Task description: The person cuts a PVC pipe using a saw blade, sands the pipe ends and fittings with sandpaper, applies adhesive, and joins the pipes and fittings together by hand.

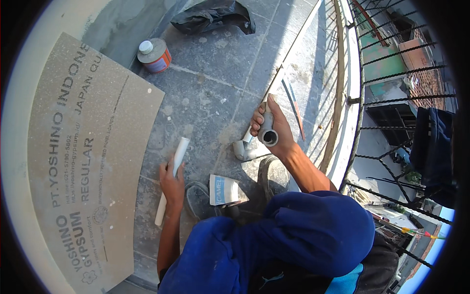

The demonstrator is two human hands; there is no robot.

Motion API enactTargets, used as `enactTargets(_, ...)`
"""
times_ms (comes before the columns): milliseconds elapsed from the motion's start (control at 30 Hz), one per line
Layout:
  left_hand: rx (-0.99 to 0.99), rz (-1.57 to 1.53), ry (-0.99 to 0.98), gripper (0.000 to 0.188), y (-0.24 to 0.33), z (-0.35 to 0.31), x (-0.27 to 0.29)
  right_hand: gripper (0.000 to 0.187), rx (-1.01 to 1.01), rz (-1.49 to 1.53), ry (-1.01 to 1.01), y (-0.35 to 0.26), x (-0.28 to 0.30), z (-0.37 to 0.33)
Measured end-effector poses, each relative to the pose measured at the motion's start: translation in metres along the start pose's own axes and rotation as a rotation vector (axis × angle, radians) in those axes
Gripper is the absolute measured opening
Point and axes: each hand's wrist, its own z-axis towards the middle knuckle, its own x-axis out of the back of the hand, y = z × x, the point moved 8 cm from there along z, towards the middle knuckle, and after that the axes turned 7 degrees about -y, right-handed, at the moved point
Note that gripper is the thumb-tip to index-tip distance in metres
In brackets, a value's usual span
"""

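My left hand is closed round a short white plastic pipe, which slants up with its lower end showing below my wrist. My right hand grips a grey pipe fitting, its round open mouth facing up toward me. Behind that hand runs a long thin white pipe, reaching from the far right down past my fingers. At its near end lies a grey elbow fitting on the floor. Whether the long pipe touches the held fitting, I cannot tell. A white container with a blue label stands between my feet.
Printed gypsum board covers the left side. A white-capped can and a black plastic bag are on the grey tiles beyond. A thin red-and-blue strip lies right of the long pipe. Black metal railing bounds the right.
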Motion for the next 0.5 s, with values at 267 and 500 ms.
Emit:
enactTargets(267,-0.176,0.099,0.254,0.041,0.046,-0.009,0.006,0.038,0.243,-0.225,-0.197,-0.024,-0.035,-0.02)
enactTargets(500,-0.669,-0.311,0.148,0.031,0.157,-0.033,0.038,0.039,0.264,-0.274,-0.288,-0.019,-0.047,-0.021)
